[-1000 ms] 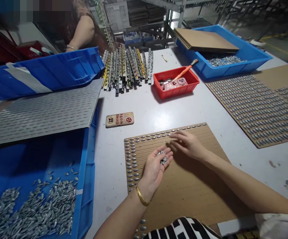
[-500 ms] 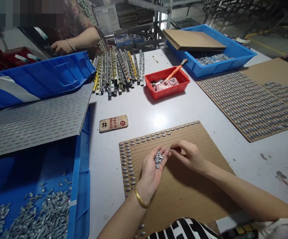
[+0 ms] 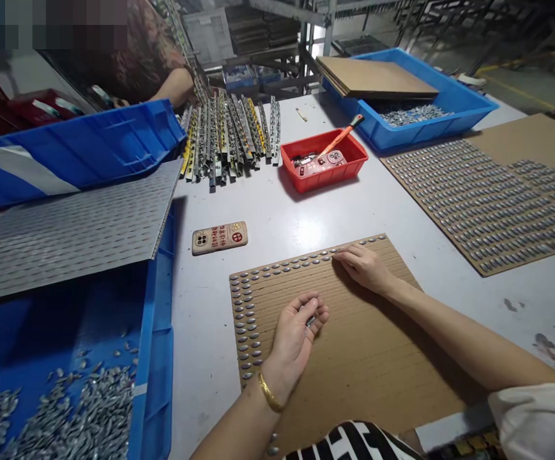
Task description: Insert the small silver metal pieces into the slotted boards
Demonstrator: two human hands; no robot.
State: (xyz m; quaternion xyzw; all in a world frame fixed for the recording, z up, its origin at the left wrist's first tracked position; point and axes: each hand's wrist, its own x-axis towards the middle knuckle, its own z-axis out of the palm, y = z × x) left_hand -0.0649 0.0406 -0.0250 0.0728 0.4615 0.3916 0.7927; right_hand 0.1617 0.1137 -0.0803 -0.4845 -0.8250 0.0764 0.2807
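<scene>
My left hand (image 3: 301, 326) is half closed, palm up, over the ribbed cardboard sheet (image 3: 354, 358). Its fingers curl around several small grey oval metal pieces (image 3: 310, 321), mostly hidden. With fingertips pinched, my right hand (image 3: 361, 265) touches the sheet at the right end of the second row of pieces. The piece in that pinch is largely covered by the fingers. Along the sheet's far edge runs a row of oval metal pieces (image 3: 285, 264), and two columns (image 3: 251, 328) of them line its left side.
A blue bin (image 3: 159, 383) of loose pieces stands at left, with a grey sheet across it. Beyond lie a phone (image 3: 220, 237), a red tray (image 3: 325, 176) with a tool, and metal strips (image 3: 229, 137). Another filled sheet (image 3: 488, 198) and blue bin (image 3: 430, 131) are at right. A co-worker sits opposite.
My right hand has moved from beside the left palm up to the second row near the far edge. The left fingers have curled over the pieces. The co-worker's hand has dropped behind the bin.
</scene>
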